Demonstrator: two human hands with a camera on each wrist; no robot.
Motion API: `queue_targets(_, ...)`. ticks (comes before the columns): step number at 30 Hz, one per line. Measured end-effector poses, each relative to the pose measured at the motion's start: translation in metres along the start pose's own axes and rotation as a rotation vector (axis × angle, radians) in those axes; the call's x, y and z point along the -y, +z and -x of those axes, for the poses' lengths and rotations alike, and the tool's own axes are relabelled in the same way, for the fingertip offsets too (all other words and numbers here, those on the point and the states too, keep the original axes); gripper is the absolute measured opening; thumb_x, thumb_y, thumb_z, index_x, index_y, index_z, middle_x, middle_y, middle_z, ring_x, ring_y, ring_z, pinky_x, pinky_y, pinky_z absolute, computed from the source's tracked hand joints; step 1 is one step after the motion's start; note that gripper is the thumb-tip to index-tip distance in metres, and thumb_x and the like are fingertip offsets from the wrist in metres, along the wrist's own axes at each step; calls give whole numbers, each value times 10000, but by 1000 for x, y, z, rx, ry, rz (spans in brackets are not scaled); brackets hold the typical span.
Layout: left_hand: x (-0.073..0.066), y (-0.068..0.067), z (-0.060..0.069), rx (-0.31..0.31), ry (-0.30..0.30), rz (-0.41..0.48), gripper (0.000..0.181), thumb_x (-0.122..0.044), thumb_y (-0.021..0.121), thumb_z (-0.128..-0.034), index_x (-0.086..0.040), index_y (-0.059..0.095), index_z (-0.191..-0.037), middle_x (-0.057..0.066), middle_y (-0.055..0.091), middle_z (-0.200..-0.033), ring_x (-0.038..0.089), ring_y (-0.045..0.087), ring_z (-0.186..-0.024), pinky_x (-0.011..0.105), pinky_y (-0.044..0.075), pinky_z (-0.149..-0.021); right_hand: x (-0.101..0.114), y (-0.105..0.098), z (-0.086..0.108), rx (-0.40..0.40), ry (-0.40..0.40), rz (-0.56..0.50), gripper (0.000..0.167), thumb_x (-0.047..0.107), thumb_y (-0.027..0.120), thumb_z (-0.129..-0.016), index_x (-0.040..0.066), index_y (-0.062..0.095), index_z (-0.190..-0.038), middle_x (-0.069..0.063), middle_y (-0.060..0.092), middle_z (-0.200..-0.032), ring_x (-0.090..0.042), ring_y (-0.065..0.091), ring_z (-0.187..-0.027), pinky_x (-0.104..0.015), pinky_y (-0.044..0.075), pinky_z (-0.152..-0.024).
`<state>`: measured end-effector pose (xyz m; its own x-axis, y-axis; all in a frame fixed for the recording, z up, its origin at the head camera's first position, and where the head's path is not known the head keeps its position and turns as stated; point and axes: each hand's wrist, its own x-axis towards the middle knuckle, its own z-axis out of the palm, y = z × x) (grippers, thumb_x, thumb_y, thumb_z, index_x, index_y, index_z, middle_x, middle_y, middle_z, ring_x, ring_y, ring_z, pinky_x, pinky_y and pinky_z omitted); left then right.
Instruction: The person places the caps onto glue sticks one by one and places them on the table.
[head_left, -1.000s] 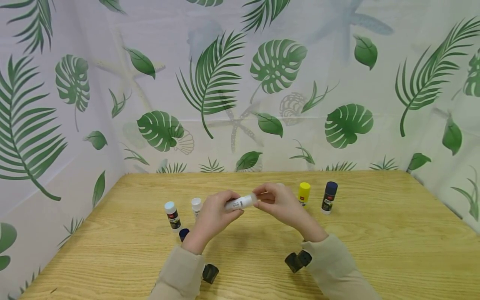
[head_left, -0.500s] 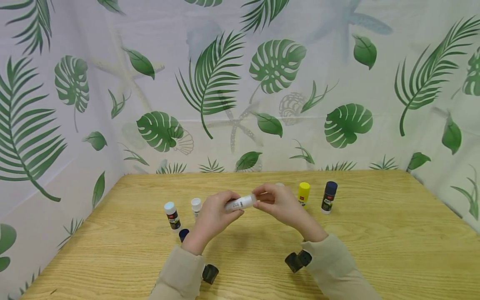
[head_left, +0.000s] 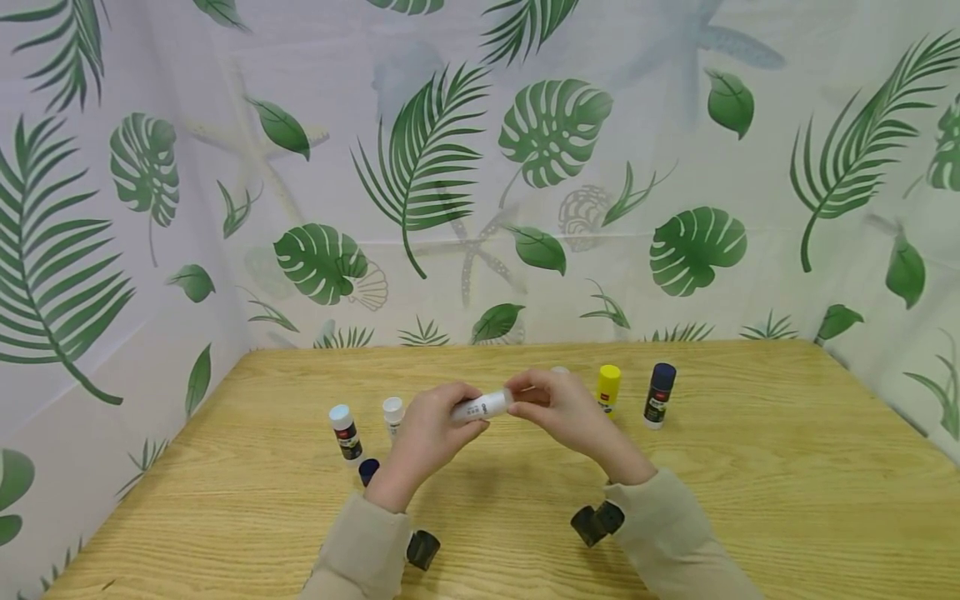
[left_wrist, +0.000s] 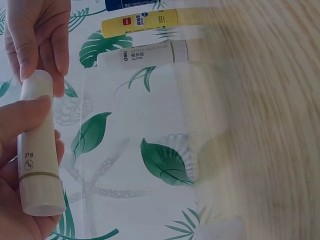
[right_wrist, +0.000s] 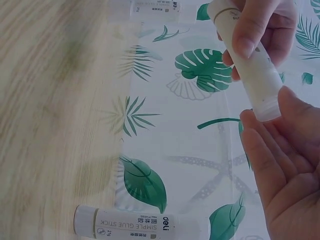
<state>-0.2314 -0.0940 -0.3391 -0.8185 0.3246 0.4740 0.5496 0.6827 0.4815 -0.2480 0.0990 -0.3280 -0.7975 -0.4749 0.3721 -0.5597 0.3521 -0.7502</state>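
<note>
A white glue stick [head_left: 483, 406] with grey lettering is held slanted above the table, between both hands. The left hand [head_left: 429, 429] grips its body; in the left wrist view the thumb lies along the tube [left_wrist: 41, 150], over part of the print. At the other end the right hand [head_left: 566, 408] pinches the clear, ridged tip between thumb and fingers, as the right wrist view also shows. Behind the right hand stands another white glue stick, mostly hidden in the head view; the right wrist view shows its label [right_wrist: 150, 223].
Upright on the wooden table [head_left: 750, 483] at right are a yellow glue stick [head_left: 608, 387] and a navy-capped one [head_left: 659, 396]. To the left stand a light-blue-capped glue stick [head_left: 346, 433], a white-capped one [head_left: 393, 410] and a dark-blue-capped one [head_left: 368, 471], partly behind the left arm.
</note>
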Motion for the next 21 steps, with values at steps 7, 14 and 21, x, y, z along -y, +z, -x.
queue_targets(7,-3,-1,0,-18,-1,-21,243,-144,710,-749,-48,633,-958,69,626,-897,178,578,-770,332,465,-675,-1,0,0,-12,-13,42,200,59,589,-835,-36,612,-1010,-146,612,-976,-227,601,-882,-275,488,-709)
queue_targets(14,-6,-1,1,-19,6,-41,237,-141,713,-746,-43,637,-948,67,629,-885,168,578,-750,319,466,-663,-1,1,-1,-18,-14,88,197,63,594,-833,-42,623,-997,-138,623,-949,-209,603,-847,-262,489,-695)
queue_targets(21,-7,-2,0,13,-12,0,213,-155,696,-763,-58,639,-944,53,627,-875,143,566,-729,300,460,-644,-1,-1,-1,-15,-7,115,222,118,588,-848,-27,626,-1011,-110,631,-931,-185,598,-817,-283,491,-683)
